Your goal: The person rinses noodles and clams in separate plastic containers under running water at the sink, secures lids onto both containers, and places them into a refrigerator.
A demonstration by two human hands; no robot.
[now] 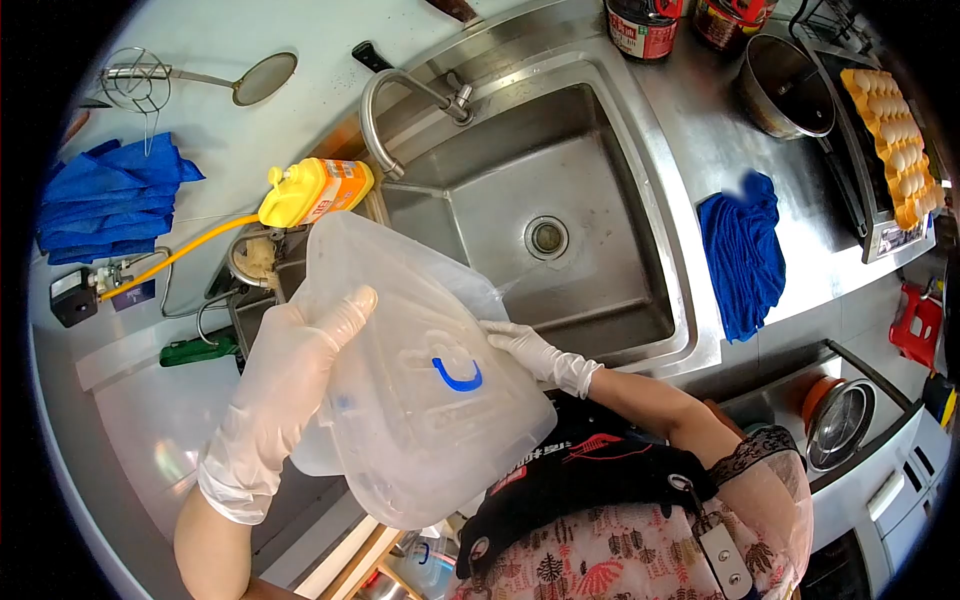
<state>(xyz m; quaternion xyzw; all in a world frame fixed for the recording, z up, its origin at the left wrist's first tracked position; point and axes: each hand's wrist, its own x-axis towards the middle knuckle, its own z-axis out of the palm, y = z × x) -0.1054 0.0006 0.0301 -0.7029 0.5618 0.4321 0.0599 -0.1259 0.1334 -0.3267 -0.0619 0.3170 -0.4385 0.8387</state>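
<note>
A translucent plastic container or lid [440, 440] with a blue handle is tilted over the near left side of the sink. My left hand [290, 380], in a white glove, grips its left edge, the thumb lying over the surface. At its right side my right hand [535, 352], also gloved, is closed on the edge, with the fingertips partly behind the plastic. More translucent plastic shows behind the front piece; whether it is a separate piece I cannot tell. The steel sink [560, 290] lies beyond, its drain visible.
A curved faucet [375, 120] rises behind the sink, beside a yellow bottle [315, 192]. Blue cloths hang left [118, 198] and lie right [742, 255]. A pot [785, 90] and an egg tray [890, 145] stand at the far right, near lidded jars [643, 30].
</note>
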